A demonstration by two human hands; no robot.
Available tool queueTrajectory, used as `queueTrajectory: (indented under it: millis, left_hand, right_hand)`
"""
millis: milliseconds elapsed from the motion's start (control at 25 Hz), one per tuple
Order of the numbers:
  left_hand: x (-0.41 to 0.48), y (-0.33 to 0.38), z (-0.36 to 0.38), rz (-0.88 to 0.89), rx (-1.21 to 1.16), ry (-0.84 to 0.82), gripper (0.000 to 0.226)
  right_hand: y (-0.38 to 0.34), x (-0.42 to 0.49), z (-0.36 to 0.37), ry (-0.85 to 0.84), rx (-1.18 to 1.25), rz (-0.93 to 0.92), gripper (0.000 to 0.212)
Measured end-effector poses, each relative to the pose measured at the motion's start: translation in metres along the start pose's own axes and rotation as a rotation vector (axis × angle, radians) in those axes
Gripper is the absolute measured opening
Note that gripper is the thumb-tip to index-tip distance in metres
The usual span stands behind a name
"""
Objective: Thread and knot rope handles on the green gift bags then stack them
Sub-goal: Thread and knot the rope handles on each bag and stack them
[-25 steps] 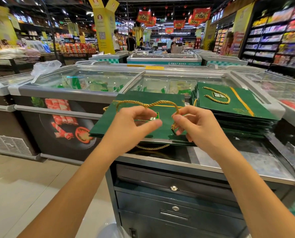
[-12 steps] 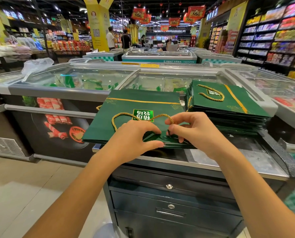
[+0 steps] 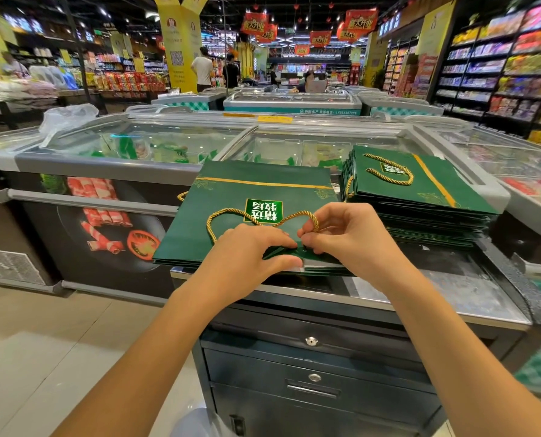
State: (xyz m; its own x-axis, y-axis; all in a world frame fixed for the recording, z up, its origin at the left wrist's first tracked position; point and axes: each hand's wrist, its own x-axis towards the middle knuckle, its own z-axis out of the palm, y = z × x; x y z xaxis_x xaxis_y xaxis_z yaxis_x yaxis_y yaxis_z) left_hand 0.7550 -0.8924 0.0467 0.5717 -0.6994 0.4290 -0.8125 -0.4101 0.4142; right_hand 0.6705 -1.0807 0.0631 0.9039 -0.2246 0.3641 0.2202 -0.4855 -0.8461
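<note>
A flat green gift bag [image 3: 231,212] lies on top of a low pile on the metal counter [image 3: 452,294], its label upside down to me. A gold rope handle [image 3: 228,212] loops across its face. My left hand [image 3: 247,257] pinches the bag's near edge at the opening. My right hand [image 3: 345,238] pinches the rope's right end just above that edge. To the right stands a taller stack of finished green bags [image 3: 420,197] with a gold handle on top.
Glass-lidded freezer chests [image 3: 174,146] run behind the counter. A crumpled plastic bag [image 3: 67,116] lies on the left freezer. Grey locked drawers [image 3: 310,367] sit under the counter. Shoppers stand far down the aisle, and shelves line the right wall.
The rope loop, held up above the bag a second ago, now lies on its face. Both hands have dropped to the bag's near edge and closed together there.
</note>
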Motion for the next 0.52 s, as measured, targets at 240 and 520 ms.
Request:
queueTrajectory:
  millis: [240, 520]
  left_hand:
    - [0.001, -0.002, 0.004, 0.039, 0.079, 0.037, 0.039]
    - [0.003, 0.004, 0.006, 0.051, 0.163, 0.088, 0.028]
  right_hand:
    - [0.002, 0.001, 0.003, 0.006, -0.055, -0.028, 0.019]
    - [0.009, -0.017, -0.008, -0.037, -0.079, -0.088, 0.014]
